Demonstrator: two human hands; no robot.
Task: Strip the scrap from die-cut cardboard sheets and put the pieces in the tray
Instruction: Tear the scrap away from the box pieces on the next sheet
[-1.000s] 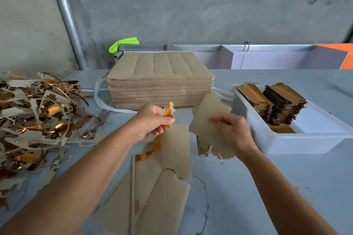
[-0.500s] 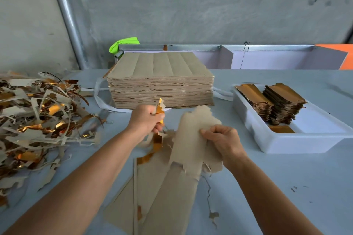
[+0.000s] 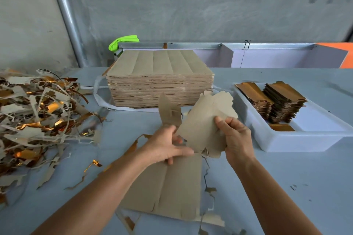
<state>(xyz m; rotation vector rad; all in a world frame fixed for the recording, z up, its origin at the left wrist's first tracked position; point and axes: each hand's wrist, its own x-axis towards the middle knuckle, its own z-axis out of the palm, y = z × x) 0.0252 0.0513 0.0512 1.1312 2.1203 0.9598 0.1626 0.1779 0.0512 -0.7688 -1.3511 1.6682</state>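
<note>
My right hand grips a loose brown die-cut piece held tilted above the table. My left hand pinches the top of the partly stripped cardboard sheet, which lies flat in front of me; one torn piece of it stands up behind my fingers. At the right stands a white tray holding two stacks of gold-faced pieces. A tall stack of uncut-looking brown sheets sits at the back centre.
A big heap of brown and gold scrap strips covers the left of the grey table. Small scrap bits lie near the sheet. A bright green object and a metal rail are behind the stack, and a pipe runs up the wall.
The gold scrap strip is gone from my left hand, which has come down and right onto the sheet. My right hand has lifted the loose piece up and to the right.
</note>
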